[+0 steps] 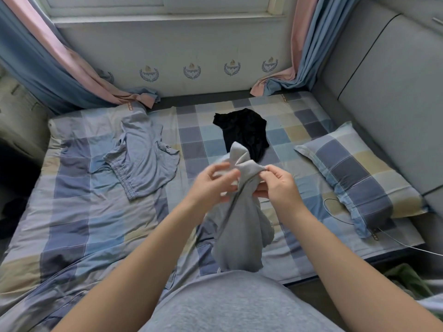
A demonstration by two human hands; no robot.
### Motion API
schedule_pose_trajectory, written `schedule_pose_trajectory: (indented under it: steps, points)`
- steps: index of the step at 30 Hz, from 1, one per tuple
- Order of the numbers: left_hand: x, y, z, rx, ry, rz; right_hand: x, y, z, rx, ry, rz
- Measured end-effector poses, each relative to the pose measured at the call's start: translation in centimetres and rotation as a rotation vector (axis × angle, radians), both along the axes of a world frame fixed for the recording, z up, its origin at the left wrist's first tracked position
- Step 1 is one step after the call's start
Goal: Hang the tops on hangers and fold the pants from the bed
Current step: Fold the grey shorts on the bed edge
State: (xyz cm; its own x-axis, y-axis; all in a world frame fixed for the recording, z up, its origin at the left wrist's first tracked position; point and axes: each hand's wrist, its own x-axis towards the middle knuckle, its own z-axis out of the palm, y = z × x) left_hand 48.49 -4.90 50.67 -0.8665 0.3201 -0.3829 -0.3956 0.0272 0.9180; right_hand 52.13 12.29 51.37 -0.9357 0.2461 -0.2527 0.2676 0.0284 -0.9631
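Note:
A grey garment (236, 226) hangs bunched in front of me above the checked bed (72, 224). My left hand (213, 185) grips its upper edge from the left, fingers curled into the cloth. My right hand (279, 185) pinches a fold at the top right. I cannot tell whether it is a top or pants. A blue-grey garment with an elastic waistband (141, 154) lies spread on the left half of the bed. A black top (244, 133) lies crumpled behind my hands. No hanger is visible.
A checked pillow (359, 178) lies at the right, with a thin white cable (335, 207) beside it. Pink and blue curtains (60, 68) drape onto the bed's far corners. A grey padded headboard (388, 80) runs along the right side.

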Motion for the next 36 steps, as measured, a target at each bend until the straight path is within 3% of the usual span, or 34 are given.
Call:
schedule_pose_trajectory:
  steps: [3, 8, 12, 16, 19, 22, 24, 26, 28, 30, 36]
  points:
    - [1.8, 1.1, -2.3, -0.281, 0.075, -0.227, -0.2, -0.2, 1.3, -0.044, 0.068, -0.076]
    - [3.7, 1.9, -4.5, -0.492, 0.228, -0.251, -0.1, -0.2, 2.5, -0.093, 0.15, -0.136]
    - [3.1, 1.3, -4.4, -0.389, 0.277, -0.087, 0.3, -0.1, 2.1, -0.16, 0.161, -0.108]
    - [2.6, 0.7, -2.9, -0.221, 0.25, 0.052, 1.3, 0.4, 0.4, 0.026, 0.11, 0.035]
    - [2.3, 0.3, -1.6, -0.071, 0.204, 0.123, 2.8, 0.3, -1.1, 0.144, -0.004, 0.22]
    - [1.9, 0.1, 0.0, 0.086, 0.119, 0.174, 4.2, -1.1, -3.3, 0.082, -0.136, 0.359]
    - [1.7, 0.0, 1.1, 0.146, 0.075, 0.195, 4.8, -2.2, -4.6, 0.054, -0.179, 0.359]
    - [1.6, -0.1, 1.8, 0.188, 0.05, 0.211, 4.7, -2.6, -5.2, 0.15, -0.185, 0.33]
    - [1.4, -0.4, 2.0, 0.212, 0.024, 0.234, 4.1, -2.4, -4.9, 0.197, -0.204, 0.32]
    - [1.1, -0.8, 1.8, 0.212, 0.019, 0.243, 3.5, -2.0, -4.2, 0.116, -0.216, 0.268]
    - [1.8, -2.0, -0.8, -0.027, 0.085, 0.018, 1.4, -0.8, -0.8, -0.029, -0.178, 0.035]
